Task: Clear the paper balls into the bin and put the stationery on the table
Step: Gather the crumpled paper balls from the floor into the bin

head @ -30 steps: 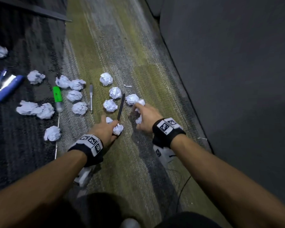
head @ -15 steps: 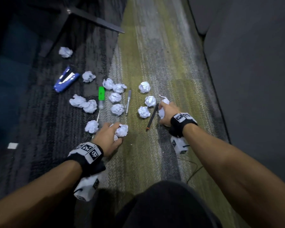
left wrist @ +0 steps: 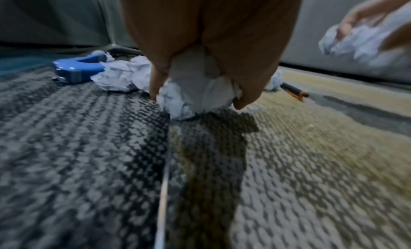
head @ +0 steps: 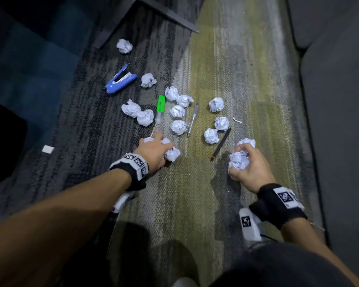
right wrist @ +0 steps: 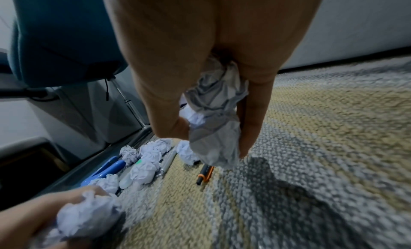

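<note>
Gathering is plainly the step in hand: both hands are down on the carpet (head: 195, 193) with paper in them. The left hand (head: 153, 151) curls its fingers over a cluster of paper balls (head: 172, 154) that rests on the floor, while the right hand (head: 250, 165) grips a wad of crumpled paper (head: 238, 160), lifted just clear of the carpet in its wrist view.

What the next reach turns on, I judge, is the loose balls ahead — several lie at about twelve to one o'clock from the left hand, near it, and the pair beside the black pen (head: 221, 143) sit at about eleven o'clock from the right hand. That pen's long axis runs from seven to one o'clock, between the two hands. Either hand is already full, so more pickups look awkward.

The balls are white, tightly crumpled, faintly printed. A green-capped marker (head: 160, 108), a silver pen (head: 192, 120) and a blue stapler (head: 120, 80) lie among them. No bin shows.
</note>
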